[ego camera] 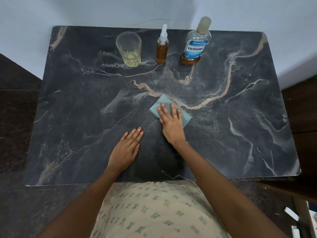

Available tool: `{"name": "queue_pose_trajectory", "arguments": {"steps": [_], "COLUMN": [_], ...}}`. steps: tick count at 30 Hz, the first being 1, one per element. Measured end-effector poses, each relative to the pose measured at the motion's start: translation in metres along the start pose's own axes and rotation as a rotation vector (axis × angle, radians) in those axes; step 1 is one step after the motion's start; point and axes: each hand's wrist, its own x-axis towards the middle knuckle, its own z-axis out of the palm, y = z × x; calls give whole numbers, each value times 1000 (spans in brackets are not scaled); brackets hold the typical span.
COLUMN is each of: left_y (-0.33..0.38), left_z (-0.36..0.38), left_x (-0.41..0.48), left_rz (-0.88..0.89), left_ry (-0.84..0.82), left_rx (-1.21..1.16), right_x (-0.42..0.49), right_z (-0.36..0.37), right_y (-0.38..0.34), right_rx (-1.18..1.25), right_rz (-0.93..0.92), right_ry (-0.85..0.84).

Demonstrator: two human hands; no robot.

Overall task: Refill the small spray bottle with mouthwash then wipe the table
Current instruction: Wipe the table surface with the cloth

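The right hand (171, 124) presses a folded cloth (186, 117) onto the table (68, 109), fingers straight. The left hand (126, 150) rests flat beside it; it holds nothing

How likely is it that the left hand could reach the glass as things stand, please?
Probably yes. The left hand lies flat on the table holding nothing, and nothing stands between it and the glass at the far edge.
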Motion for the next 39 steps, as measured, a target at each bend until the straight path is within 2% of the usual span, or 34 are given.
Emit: {"name": "queue_pose_trajectory", "arguments": {"steps": [5, 7, 14, 18, 21, 23, 28, 32, 35, 39], "left_y": [2, 2, 4, 4, 3, 3, 3, 3, 2, 3], "left_z": [-3, -3, -5, -5, -6, -6, -6, -6, -6, -5], "left_x": [0, -1, -1, 0, 1, 1, 0, 1, 0, 1], "left_rz": [-3, -10, -24, -26, -24, -21, -26, -28, -27, -21], "left_ry": [-13, -22, -39, -41, -38, -39, -43, -46, -37, -26], "left_rx": [-6, -9, -27, -32, -33, -27, -31, -27, -27, -24], "right_x": [-45, -60, -54, -3, 30, 44, 50, 25, 5, -16], "right_z": [2, -2, -36, -47, -44, -39, -15, -6, -8, -21], "right_y": [11, 32, 116, 120, 103, 84, 21, 9, 29, 72], "right_rx": [3, -28, 29, 44, -3, -25, -46, -48, -36, -20], "right_rz": [-191, -189, 214, 392, 439, 399, 136, -30, -24, 126], "right_ry": [-14, 6, 108, 132, 89, 60, 0, -39, -20, 52]}}
